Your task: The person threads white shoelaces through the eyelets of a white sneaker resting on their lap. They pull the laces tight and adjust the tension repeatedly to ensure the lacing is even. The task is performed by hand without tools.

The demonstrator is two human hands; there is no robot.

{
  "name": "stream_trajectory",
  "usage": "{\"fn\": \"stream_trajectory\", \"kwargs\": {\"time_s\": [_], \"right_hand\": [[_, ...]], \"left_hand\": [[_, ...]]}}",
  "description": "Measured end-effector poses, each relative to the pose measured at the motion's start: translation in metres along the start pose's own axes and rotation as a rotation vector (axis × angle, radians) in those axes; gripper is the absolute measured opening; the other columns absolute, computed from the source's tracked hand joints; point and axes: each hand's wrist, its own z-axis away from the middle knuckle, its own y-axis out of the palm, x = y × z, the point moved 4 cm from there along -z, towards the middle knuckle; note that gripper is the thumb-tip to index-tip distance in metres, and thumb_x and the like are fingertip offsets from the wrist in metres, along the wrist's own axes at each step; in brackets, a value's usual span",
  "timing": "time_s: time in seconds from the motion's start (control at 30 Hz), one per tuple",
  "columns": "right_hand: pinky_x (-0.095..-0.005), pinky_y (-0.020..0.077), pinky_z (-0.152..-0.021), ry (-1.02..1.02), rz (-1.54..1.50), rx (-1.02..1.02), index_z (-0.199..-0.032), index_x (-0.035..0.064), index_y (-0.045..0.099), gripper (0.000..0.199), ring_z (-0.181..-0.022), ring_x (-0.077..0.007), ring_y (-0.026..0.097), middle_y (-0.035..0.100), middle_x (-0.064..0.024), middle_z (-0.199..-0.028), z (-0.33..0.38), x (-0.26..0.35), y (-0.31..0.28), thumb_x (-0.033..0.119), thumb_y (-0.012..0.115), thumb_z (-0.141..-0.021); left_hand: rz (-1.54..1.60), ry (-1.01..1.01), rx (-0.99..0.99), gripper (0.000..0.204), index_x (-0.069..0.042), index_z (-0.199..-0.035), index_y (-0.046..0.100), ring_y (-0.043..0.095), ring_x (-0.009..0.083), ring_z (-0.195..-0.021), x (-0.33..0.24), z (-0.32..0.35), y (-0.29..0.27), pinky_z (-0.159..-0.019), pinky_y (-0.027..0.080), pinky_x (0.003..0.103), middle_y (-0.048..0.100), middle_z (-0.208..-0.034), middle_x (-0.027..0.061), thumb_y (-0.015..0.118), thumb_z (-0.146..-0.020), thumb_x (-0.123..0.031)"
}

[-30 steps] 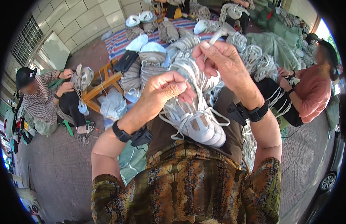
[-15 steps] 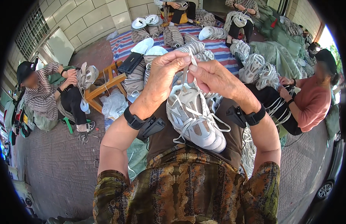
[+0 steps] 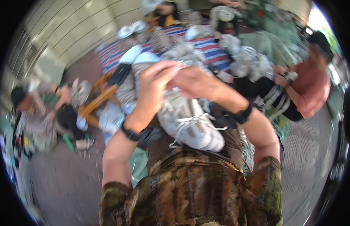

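A grey-and-white sneaker (image 3: 192, 130) rests on my lap, toe toward me, with a white shoelace (image 3: 188, 122) lying loosely across its front. Above its ankle end, my left hand (image 3: 156, 81) and my right hand (image 3: 197, 84) come together, fingers overlapping. Motion smears the fingers, so whether they grip a lace end cannot be made out. My hands cover the upper part of the sneaker. A black band circles each of my wrists.
Piles of similar shoes (image 3: 165, 41) cover a striped sheet (image 3: 216, 52) ahead. Left of me stand a wooden stool (image 3: 101, 100) and a plastic bag (image 3: 111, 116). Seated people handle shoes on the left, right and far side. Green sacks (image 3: 271, 47) lie at the back right.
The view has shifted and blurred. My hands, which pinched a raised shoelace between them, now overlap closer together, and the lace between them no longer shows.
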Motion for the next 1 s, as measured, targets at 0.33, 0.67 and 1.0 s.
{"fn": "stream_trajectory", "kwargs": {"time_s": [0.33, 0.67, 1.0], "right_hand": [[-0.0323, 0.0505, -0.052, 0.017, -0.249, -0.209, -0.080, -0.0052, 0.058, 0.029, -0.051, -0.0186, 0.062, 0.061, -0.0095, -0.058, -0.008, -0.019, 0.024, 0.014, 0.043, -0.096], [-0.0309, 0.0485, -0.055, -0.005, -0.199, -0.111, -0.095, 0.0016, 0.065, 0.017, -0.061, -0.0140, 0.062, 0.064, -0.0074, -0.069, 0.015, -0.023, 0.009, 0.016, 0.059, -0.088], [-0.0203, 0.0414, -0.052, 0.171, -0.300, 0.021, -0.126, 0.0018, 0.057, 0.045, -0.056, -0.0048, 0.045, 0.067, -0.0061, -0.103, 0.033, -0.003, 0.009, 0.037, 0.055, -0.097]], "left_hand": [[-0.360, 0.240, -0.122, 0.021, 0.002, -0.098, 0.061, 0.056, 0.0113, -0.085, 0.003, 0.002, -0.006, -0.078, 0.045, 0.026, 0.062, -0.095, 0.0044, 0.057, -0.097, -0.019], [-0.232, 0.338, -0.222, 0.020, 0.001, -0.104, 0.053, 0.054, 0.0157, -0.068, -0.036, -0.009, -0.023, -0.068, 0.046, 0.030, 0.059, -0.078, 0.0085, 0.048, -0.098, -0.018], [0.031, 0.363, 0.362, 0.019, 0.000, -0.105, 0.056, 0.056, 0.0150, -0.064, -0.077, -0.042, 0.012, -0.063, 0.046, 0.028, 0.060, -0.076, 0.0071, 0.053, -0.098, -0.017]]}}
